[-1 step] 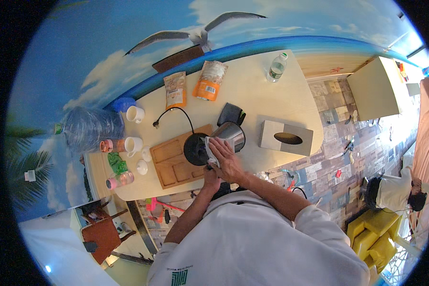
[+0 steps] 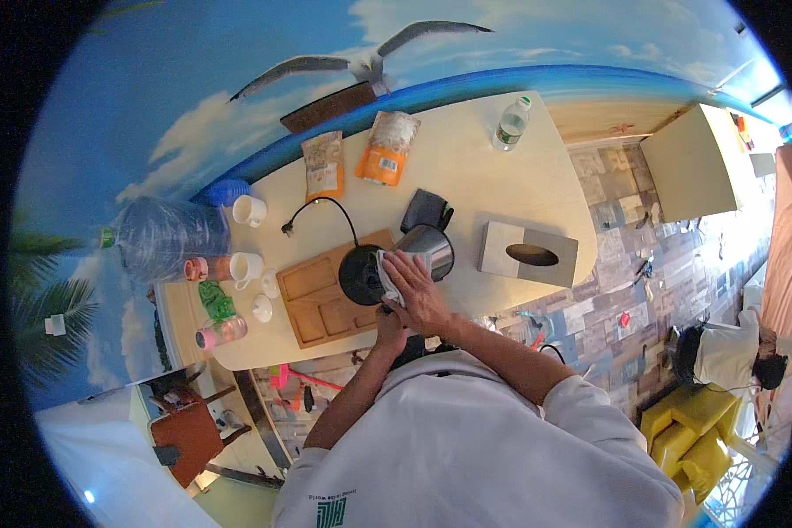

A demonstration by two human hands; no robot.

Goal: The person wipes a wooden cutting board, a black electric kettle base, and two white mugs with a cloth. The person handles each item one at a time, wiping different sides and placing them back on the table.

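My left hand (image 2: 391,327) is closed on the lower edge of a round black kettle base (image 2: 357,276), whose cord curls away to a plug. My right hand (image 2: 421,297) presses a white cloth (image 2: 387,280) against the base's right side, its fingers extended over the cloth. Just beyond the right hand is a shiny metal kettle (image 2: 433,250), partly hidden by the fingers. A dark piece (image 2: 427,211) with a green edge lies at its far side. Under the base, a wooden compartment tray (image 2: 326,327) rests on the table.
Two orange-and-white pouches (image 2: 387,150) and a water bottle (image 2: 511,125) stand toward the back. A grey tissue box (image 2: 528,253) sits right. White mugs (image 2: 246,269), pale lids (image 2: 262,307), a pink-capped bottle (image 2: 223,332) and a large clear jug (image 2: 172,236) crowd the left.
The cloth and the right-hand fingers have shifted very slightly against the base. My left hand and the other table items stay in place.
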